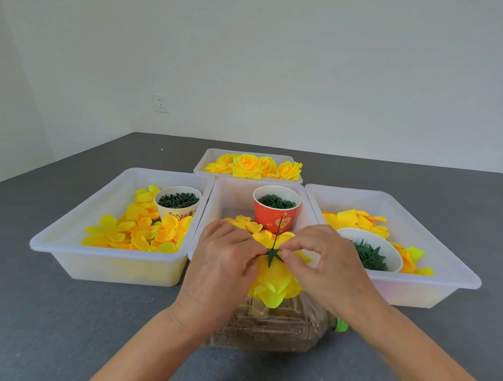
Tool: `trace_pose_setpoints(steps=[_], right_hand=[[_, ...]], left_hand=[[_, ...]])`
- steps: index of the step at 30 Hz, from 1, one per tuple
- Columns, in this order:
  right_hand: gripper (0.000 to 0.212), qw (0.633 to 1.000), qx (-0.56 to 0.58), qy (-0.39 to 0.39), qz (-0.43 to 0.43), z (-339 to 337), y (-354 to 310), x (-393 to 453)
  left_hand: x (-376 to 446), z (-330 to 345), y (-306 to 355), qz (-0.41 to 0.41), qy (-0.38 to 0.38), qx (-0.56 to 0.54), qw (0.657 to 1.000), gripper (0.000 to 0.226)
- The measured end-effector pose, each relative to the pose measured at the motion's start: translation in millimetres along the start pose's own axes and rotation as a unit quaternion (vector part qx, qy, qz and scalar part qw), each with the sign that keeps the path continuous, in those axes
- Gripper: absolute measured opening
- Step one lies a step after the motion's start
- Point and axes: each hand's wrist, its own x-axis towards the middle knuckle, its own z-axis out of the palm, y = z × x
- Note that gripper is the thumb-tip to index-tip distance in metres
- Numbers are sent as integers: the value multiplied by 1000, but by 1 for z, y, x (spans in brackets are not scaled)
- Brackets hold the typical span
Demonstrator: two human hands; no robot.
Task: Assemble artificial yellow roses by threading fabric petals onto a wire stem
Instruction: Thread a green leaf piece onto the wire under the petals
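Note:
A yellow fabric rose (276,283) hangs upside down between my hands, above a plastic bottle. A thin dark wire stem (278,231) sticks up out of it. A green star-shaped calyx (273,255) sits on the stem against the petals. My left hand (227,264) grips the flower from the left, fingers curled round the petals. My right hand (325,259) pinches at the calyx with thumb and forefinger.
Four white trays stand on the grey table (65,326): left tray (109,259) with loose petals and a cup of green pieces (178,200), middle tray (230,189) with a red cup (275,217), right tray (432,235) with petals and a bowl of calyxes (368,250), far tray (251,166) with finished roses. A clear bottle (270,326) lies in front.

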Motion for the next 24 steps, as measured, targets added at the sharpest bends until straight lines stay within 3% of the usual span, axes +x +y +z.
trace_pose_setpoints(steps=[6, 15, 24], right_hand=[[14, 995, 78, 0, 64, 8, -8, 5], [16, 980, 133, -33, 147, 10, -8, 13], [10, 974, 154, -23, 166, 20, -3, 4]], left_hand=[[5, -7, -1, 23, 0, 21, 1000, 4], [11, -7, 4, 126, 15, 70, 989, 26], [11, -1, 1, 177, 3, 69, 982, 28]])
